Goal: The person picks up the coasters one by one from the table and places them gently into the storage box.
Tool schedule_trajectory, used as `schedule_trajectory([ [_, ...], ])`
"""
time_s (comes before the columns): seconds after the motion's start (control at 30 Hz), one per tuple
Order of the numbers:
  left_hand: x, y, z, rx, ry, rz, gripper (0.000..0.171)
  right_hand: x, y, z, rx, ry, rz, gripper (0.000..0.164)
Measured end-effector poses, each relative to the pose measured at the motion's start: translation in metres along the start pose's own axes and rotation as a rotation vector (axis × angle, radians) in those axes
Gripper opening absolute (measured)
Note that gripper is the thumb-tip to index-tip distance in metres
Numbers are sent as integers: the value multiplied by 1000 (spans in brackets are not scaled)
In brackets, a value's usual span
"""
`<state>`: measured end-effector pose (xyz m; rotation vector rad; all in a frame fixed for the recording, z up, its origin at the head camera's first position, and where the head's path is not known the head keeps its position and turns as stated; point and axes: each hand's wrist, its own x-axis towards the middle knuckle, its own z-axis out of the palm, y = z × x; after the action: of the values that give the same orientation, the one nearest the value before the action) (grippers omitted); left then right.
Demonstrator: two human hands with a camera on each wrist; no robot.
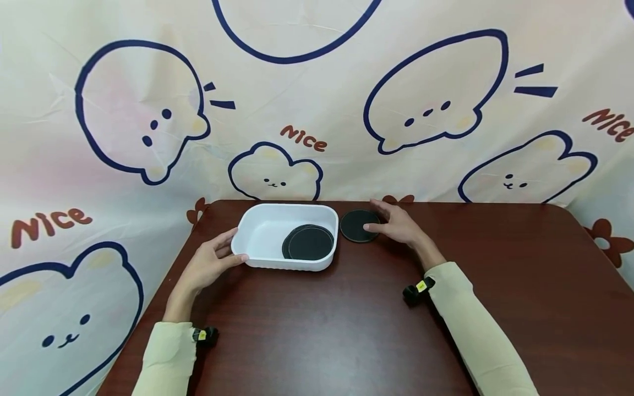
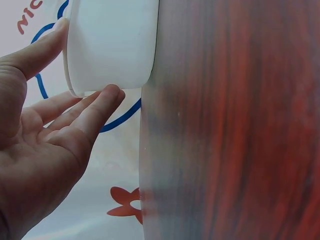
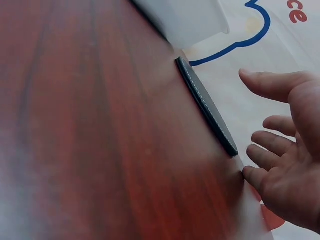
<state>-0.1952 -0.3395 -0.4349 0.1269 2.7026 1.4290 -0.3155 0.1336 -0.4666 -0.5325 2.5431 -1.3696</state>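
Observation:
A white plastic bin (image 1: 262, 231) sits near the table's far edge, with several round black coasters (image 1: 309, 243) lying overlapped in its right part. My left hand (image 1: 212, 260) holds the bin's left end, thumb and fingers spread across its corners; the left wrist view shows this hand (image 2: 55, 115) against the bin's white wall (image 2: 112, 45). To the right of the bin, another black coaster (image 1: 356, 225) lies flat on the table. My right hand (image 1: 398, 224) hovers by it, thumb over its right side in the head view. From the right wrist, the spread fingers (image 3: 270, 145) appear apart from the stitched coaster (image 3: 207, 107).
The dark brown wooden table (image 1: 317, 324) stretches toward me and to the right. Directly behind it hangs a pale cloth (image 1: 342, 110) printed with blue bear outlines. Each wrist carries a small black device (image 1: 415, 292).

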Motion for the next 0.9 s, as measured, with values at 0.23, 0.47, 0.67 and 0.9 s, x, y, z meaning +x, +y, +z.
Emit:
schedule_trajectory([
  [0.23, -1, 1, 0, -6, 1, 0, 87, 10, -5, -3, -66, -36, -12, 89],
  [0.47, -1, 2, 0, -13, 1, 15, 86, 17, -6, 2, -217, -85, -24, 84],
  [0.67, 0, 0, 1, -18, 1, 13, 85, 14, -9, 8, -261, -87, -49, 79],
  [0.9, 1, -3, 1, -18, 3, 2, 86, 9, -11, 10, -198, 30, -34, 78],
])
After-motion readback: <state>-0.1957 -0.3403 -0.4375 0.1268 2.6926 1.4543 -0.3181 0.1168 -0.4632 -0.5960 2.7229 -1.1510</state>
